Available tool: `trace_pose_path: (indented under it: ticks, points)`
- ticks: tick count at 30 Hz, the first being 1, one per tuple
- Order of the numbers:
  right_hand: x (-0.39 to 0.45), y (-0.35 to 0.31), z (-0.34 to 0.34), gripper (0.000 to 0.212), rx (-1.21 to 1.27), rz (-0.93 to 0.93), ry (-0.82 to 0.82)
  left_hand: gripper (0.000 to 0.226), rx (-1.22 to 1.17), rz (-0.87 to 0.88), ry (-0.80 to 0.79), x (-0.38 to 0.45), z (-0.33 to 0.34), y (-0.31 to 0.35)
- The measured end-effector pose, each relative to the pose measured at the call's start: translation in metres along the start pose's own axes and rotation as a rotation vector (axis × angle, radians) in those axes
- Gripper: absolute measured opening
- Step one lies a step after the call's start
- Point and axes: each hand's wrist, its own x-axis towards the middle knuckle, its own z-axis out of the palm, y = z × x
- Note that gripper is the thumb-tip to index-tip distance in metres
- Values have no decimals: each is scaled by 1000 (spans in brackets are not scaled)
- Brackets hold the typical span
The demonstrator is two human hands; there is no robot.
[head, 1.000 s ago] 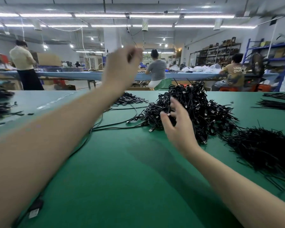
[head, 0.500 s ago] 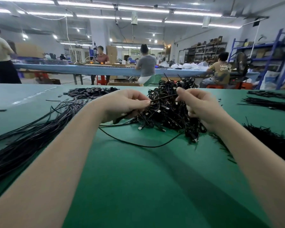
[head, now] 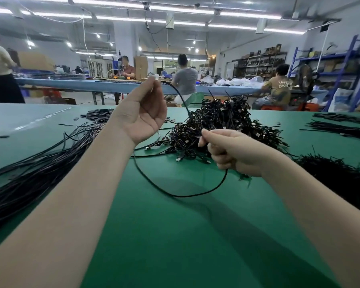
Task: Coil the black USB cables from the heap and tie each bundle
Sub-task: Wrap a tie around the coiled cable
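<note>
Left hand: our left hand point(head: 142, 110) was raised above the desk point(head: 175, 235), palm toward us, pinching one end of a single black cable point(head: 181, 195) between its fingertips.
Right hand: our right hand point(head: 234, 151) was lower and nearer to us, fingers curled round the same cable further along its run.
Cable in hand: from the left hand's fingertips it ran down toward the heap; a slack loop hung below the right hand and swept back under the left wrist. We could not tell where its far end lay.
Heap: the tangled heap point(head: 222, 125) of black USB cables lay just beyond the right hand, with a loose plug point(head: 180, 158) at its near edge, between the two hands.
Straight cables: a long sheaf of straight cables point(head: 35, 163) lay under and to the outside of the left forearm.
Ties: a dark bristly pile, probably ties point(head: 339, 175), lay just outside the right wrist; more thin black strands point(head: 341, 129) lay further out on that side.
Progress: we judged this cable to be only at the start of coiling, with no turns formed and no tie on it. We could not tell whether the heap held bundles already tied.
Left to do: wind this cable, tie it, then work through the rest.
Containers: none near either hand; everything lay straight on the desk.
</note>
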Motion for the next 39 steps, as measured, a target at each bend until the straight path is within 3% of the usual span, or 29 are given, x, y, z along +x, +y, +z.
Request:
trace_pose_path:
  ticks: [4,9,12,17,19,21,23,26,28,30,32,34,37,39]
  points:
    - [0,8,16,29,-24,76,-140,11,0,31,43,-1,6,-3]
    - [-3,16,24,28,-119,157,-252,22,612,-82,-19,-3,12,-7]
    - [-5,17,20,27,-81,169,-240,25,743,-139,-67,-7,20,-15]
    - [-7,23,14,30,-65,184,-259,39,754,-113,-49,-10,28,-19]
    - [-7,25,14,32,-66,203,-266,41,613,-76,-53,-10,32,-17]
    - [-6,26,16,37,-76,218,-230,44,389,-114,-178,-11,32,-8]
    - [-5,23,16,42,-122,202,-86,43,329,-237,-396,-15,28,3]
    - [-7,3,7,45,-194,99,181,39,774,-465,-587,-21,21,6]
    - [-10,-17,3,41,-159,27,253,46,1170,-606,-512,-22,21,-4]
    - [-13,-35,6,36,-111,-52,252,45,1351,-610,-414,-19,26,-16]
    - [-16,-45,16,32,-38,-134,195,36,1293,-372,-263,-13,29,-24]
    - [-19,-47,28,28,56,-173,99,33,1023,-129,-148,-10,30,-18]
    - [-20,-41,40,23,163,-159,-52,43,668,-80,-236,-14,28,6]
    - [-20,-36,41,26,201,-132,-108,47,683,-86,-280,-17,24,19]
